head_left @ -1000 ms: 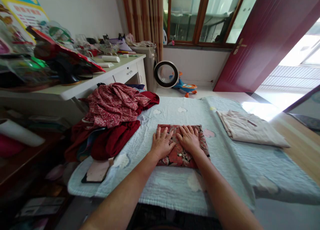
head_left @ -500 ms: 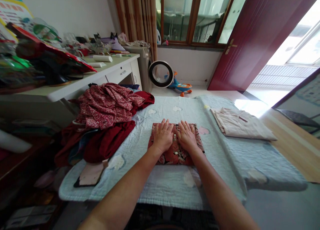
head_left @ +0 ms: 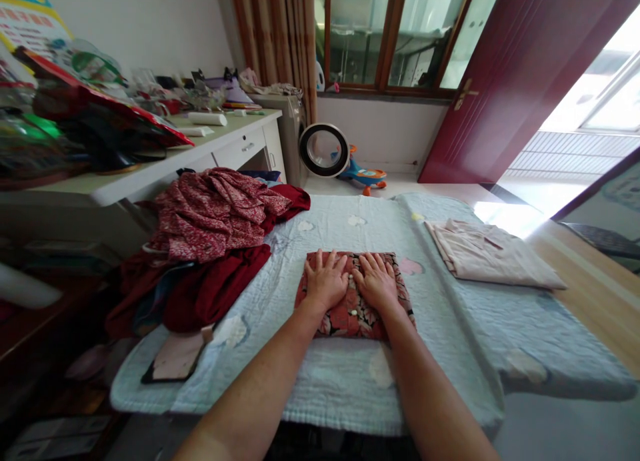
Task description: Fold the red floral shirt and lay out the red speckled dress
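A folded floral shirt (head_left: 345, 322) in rust red and black, with white buttons down its middle, lies flat in front of me. My left hand (head_left: 326, 281) rests palm down on its left half, fingers spread. On the right half lies my right hand (head_left: 376, 282), also flat with its fingers stretched out. Both hands press on the cloth without gripping it. Parts of the shirt are hidden beneath them. Under the shirt is a light blue quilted cover (head_left: 350, 381) spread over the table.
A heap of red patterned clothes (head_left: 215, 211) is piled at the left, beside a phone-like pink case (head_left: 177, 355). A folded cream shirt (head_left: 493, 254) lies at the right. Behind are a cluttered desk (head_left: 235, 131), a washing machine with its round door (head_left: 324, 150) ajar, and a red door (head_left: 480, 94).
Both hands stay flat on the floral shirt, with the left fingers spread a little wider. The view has shifted slightly.
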A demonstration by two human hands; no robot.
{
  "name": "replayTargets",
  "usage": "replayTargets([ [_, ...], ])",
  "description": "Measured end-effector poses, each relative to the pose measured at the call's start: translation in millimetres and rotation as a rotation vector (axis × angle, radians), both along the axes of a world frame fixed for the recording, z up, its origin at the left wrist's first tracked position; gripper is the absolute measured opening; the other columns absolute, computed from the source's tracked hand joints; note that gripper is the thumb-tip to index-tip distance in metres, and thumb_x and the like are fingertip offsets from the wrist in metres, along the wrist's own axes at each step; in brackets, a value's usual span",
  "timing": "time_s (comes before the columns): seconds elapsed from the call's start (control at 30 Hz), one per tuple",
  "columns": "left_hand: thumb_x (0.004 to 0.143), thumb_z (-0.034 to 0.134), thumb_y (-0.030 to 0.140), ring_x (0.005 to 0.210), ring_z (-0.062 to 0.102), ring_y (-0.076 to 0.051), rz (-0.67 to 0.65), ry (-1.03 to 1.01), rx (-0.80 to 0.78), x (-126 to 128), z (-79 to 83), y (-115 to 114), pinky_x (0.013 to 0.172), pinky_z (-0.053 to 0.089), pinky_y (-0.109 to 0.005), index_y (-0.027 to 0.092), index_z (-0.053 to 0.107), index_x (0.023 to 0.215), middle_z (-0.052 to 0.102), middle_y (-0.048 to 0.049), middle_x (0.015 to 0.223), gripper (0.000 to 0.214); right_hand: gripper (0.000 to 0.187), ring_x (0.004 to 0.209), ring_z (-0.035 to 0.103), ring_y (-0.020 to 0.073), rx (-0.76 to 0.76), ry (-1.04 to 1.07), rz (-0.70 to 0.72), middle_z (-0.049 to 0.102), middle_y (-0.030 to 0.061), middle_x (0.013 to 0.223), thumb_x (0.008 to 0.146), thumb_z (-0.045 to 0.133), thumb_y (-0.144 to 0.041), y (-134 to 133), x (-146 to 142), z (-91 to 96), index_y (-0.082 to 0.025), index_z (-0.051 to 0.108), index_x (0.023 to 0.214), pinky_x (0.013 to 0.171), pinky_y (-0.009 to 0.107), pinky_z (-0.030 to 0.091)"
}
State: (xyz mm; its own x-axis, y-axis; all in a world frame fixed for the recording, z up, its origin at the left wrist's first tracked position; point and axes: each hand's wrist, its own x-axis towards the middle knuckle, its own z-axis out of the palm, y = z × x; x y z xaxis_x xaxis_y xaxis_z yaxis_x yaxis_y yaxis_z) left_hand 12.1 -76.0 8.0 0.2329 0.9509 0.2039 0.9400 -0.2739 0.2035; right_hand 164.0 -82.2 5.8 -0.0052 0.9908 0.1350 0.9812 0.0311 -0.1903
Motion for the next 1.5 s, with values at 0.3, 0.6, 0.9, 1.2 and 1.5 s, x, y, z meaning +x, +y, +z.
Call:
replayTargets([
  [0.3, 0.090, 0.046, 0.049, 0.143, 0.018, -0.046, 0.039, -0.010, -0.024, -0.9, 1.4, -0.8, 0.106, 0.023, -0.071, 0.032, 0.046, 0.144, 0.036, -0.0058, 0.157, 0.056, 0.060, 0.145, 0.028, 0.0272, -0.075, 0.043, -0.133, 0.033, 0.0070, 0.158, 0.098, 0.030, -0.056, 0.3, 28.0, -1.2, -0.025, 0.038, 0.149, 0.113, 0.049, 0.024],
  [0.6, 0.095, 0.038, 0.050, 0.145, 0.021, -0.040, 0.024, -0.052, -0.084, -13.3, 10.0, 4.0, 0.109, 0.022, -0.069, 0.030, 0.050, 0.140, 0.035, -0.0054, 0.157, 0.051, 0.054, 0.144, 0.027, 0.0317, 0.018, 0.085, -0.268, 0.039, 0.0122, 0.154, 0.097, 0.038, -0.048, -5.5, 42.7, 4.8, -0.019, 0.047, 0.141, 0.113, 0.059, 0.017],
  [0.9, 0.096, 0.039, 0.051, 0.147, 0.024, -0.030, -0.161, 0.017, -0.011, -8.7, 3.7, -28.4, 0.117, 0.015, -0.062, 0.028, 0.043, 0.144, 0.036, -0.0069, 0.157, 0.054, 0.044, 0.143, 0.031, 0.0212, 0.081, 0.050, 0.144, 0.040, 0.0068, 0.154, 0.098, 0.037, -0.032, -10.5, -1.5, 4.1, -0.023, 0.051, 0.138, 0.117, 0.044, 0.017],
  [1.2, 0.094, 0.043, 0.051, 0.145, 0.027, -0.031, -0.168, 0.026, 0.005, -7.5, -3.7, -29.3, 0.117, 0.017, -0.062, 0.028, 0.045, 0.143, 0.037, -0.0072, 0.156, 0.053, 0.051, 0.145, 0.026, 0.0264, -0.036, 0.011, -0.064, 0.036, 0.0059, 0.156, 0.099, 0.034, -0.046, -4.7, 21.1, 2.9, -0.025, 0.045, 0.144, 0.114, 0.051, 0.021],
  [1.5, 0.091, 0.043, 0.059, 0.149, 0.018, -0.030, -0.141, 0.031, -0.014, -11.6, 6.1, -56.9, 0.121, 0.012, -0.053, 0.011, 0.031, 0.150, 0.027, -0.0161, 0.159, 0.077, 0.045, 0.144, 0.029, 0.0164, 0.141, 0.140, 0.285, 0.042, 0.0036, 0.153, 0.097, 0.033, -0.021, -6.7, 3.1, 7.6, -0.022, 0.052, 0.138, 0.120, 0.039, 0.014],
])
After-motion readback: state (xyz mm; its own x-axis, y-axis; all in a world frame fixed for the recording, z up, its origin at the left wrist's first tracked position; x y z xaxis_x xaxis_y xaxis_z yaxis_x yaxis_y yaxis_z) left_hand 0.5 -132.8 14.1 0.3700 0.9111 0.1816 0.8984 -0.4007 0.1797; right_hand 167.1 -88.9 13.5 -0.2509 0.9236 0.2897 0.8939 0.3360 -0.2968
